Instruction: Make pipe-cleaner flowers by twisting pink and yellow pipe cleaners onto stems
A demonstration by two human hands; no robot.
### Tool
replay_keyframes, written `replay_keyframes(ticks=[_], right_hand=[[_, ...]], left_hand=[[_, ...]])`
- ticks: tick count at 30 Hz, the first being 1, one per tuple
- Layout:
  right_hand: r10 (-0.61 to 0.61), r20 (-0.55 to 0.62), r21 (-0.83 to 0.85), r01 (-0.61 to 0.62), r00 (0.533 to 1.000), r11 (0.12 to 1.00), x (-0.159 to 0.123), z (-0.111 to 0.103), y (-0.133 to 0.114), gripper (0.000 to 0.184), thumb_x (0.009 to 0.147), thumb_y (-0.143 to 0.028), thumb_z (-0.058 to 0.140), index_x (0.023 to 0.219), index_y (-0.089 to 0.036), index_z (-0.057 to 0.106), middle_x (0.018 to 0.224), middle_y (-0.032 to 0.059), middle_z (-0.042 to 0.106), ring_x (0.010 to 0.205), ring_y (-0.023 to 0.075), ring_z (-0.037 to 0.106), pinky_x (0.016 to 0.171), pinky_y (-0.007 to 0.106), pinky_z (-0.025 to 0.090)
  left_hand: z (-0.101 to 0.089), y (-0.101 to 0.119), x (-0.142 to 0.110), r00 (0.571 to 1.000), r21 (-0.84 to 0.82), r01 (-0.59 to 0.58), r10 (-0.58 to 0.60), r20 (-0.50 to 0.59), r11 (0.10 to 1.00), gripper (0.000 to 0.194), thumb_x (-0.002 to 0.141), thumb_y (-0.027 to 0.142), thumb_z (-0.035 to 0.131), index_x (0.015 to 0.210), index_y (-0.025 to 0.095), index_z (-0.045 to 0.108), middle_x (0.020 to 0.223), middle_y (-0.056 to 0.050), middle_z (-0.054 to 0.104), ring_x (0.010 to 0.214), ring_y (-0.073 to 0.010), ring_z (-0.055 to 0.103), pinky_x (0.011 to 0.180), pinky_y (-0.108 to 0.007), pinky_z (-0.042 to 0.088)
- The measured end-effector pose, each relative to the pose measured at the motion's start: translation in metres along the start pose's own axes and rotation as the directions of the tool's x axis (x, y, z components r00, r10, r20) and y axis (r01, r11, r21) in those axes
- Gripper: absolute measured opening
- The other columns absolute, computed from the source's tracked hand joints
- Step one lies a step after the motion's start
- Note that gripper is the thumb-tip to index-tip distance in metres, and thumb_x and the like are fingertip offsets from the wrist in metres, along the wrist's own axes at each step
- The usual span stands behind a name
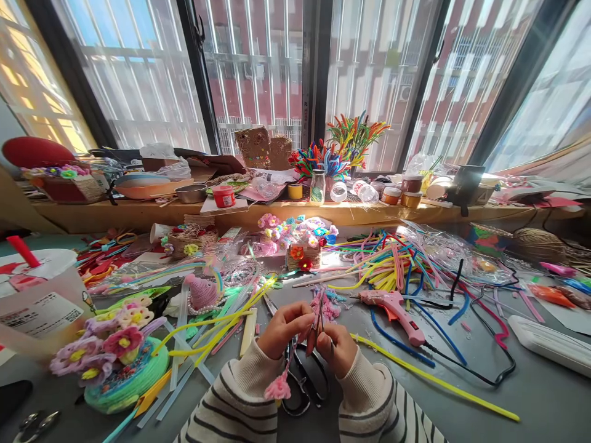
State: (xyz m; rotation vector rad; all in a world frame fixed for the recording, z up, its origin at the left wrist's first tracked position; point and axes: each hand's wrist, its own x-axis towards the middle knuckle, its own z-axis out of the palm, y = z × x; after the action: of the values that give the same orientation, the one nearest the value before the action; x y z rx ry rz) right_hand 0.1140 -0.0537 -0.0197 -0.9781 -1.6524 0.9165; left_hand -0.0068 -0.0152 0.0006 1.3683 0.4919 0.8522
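In the head view, my left hand [282, 329] is closed in a pinch on the thin stem of a small fuzzy pink flower [277, 386], which hangs below my fingers. My right hand [336, 346] grips small scissors [319, 317], blades pointing up, close to my left fingertips. What lies between the blades is too small to make out. Large black-handled scissors [295, 397] lie on the table under my hands, partly hidden. Just beyond my fingers is a heap of fuzzy pink and lilac trimmings [330, 306].
A pink glue gun [396, 312] with a black cord lies to the right, beside a long yellow pipe cleaner [438, 381]. At left stand a green piece with fuzzy flowers [133, 375] and a drink cup [41, 307]. Bundled pipe cleaners [392, 264] cover the back.
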Motion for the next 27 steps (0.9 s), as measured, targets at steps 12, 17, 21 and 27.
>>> replay_keyframes(ticks=[12, 17, 21, 27], right_hand=[[0.089, -0.168, -0.122, -0.111, 0.982, 0.986, -0.0010, -0.0026, 0.0089, 0.056, 0.064, -0.063, 0.038, 0.037, -0.015, 0.047, 0.036, -0.0006, 0.046, 0.037, 0.0073, 0.035, 0.040, 0.020, 0.028], [0.035, -0.092, -0.056, -0.040, 0.995, 0.998, -0.0004, -0.0013, 0.0066, 0.066, 0.064, -0.069, 0.025, 0.041, -0.014, 0.051, 0.039, 0.0000, 0.044, 0.041, 0.0087, 0.038, 0.042, 0.021, 0.029], [-0.026, -0.011, 0.020, 0.026, 1.000, 0.999, -0.0004, 0.0002, 0.0023, 0.063, 0.064, -0.069, 0.027, 0.047, -0.014, 0.055, 0.048, 0.0025, 0.051, 0.049, 0.0123, 0.046, 0.049, 0.022, 0.035], [0.073, -0.170, -0.103, -0.091, 0.983, 0.990, -0.0008, -0.0024, 0.0060, 0.055, 0.065, -0.061, 0.040, 0.038, -0.015, 0.050, 0.039, 0.0013, 0.049, 0.040, 0.0092, 0.039, 0.044, 0.021, 0.031]], left_hand=[[-0.0025, -0.0001, 0.0007, 0.998, -0.030, 0.003, -0.005, -0.060, 1.000, 0.029, 0.062, 0.034, 0.056, 0.046, 0.015, 0.039, 0.038, 0.006, 0.038, 0.037, -0.0044, 0.032, 0.041, -0.019, 0.023], [-0.0005, 0.0023, -0.0003, 0.999, -0.041, -0.013, 0.011, -0.051, 0.999, 0.029, 0.063, 0.034, 0.054, 0.046, 0.016, 0.039, 0.037, 0.006, 0.039, 0.036, -0.0053, 0.034, 0.040, -0.020, 0.024], [0.0015, 0.0035, -0.0016, 0.999, -0.019, 0.032, -0.032, 0.001, 0.999, 0.029, 0.063, 0.035, 0.053, 0.047, 0.016, 0.040, 0.036, 0.006, 0.038, 0.035, -0.0052, 0.034, 0.040, -0.020, 0.024], [-0.0012, 0.0005, -0.0011, 0.998, 0.012, 0.046, -0.045, -0.044, 0.999, 0.031, 0.061, 0.036, 0.055, 0.044, 0.015, 0.040, 0.037, 0.007, 0.037, 0.035, -0.0037, 0.029, 0.040, -0.019, 0.020]])
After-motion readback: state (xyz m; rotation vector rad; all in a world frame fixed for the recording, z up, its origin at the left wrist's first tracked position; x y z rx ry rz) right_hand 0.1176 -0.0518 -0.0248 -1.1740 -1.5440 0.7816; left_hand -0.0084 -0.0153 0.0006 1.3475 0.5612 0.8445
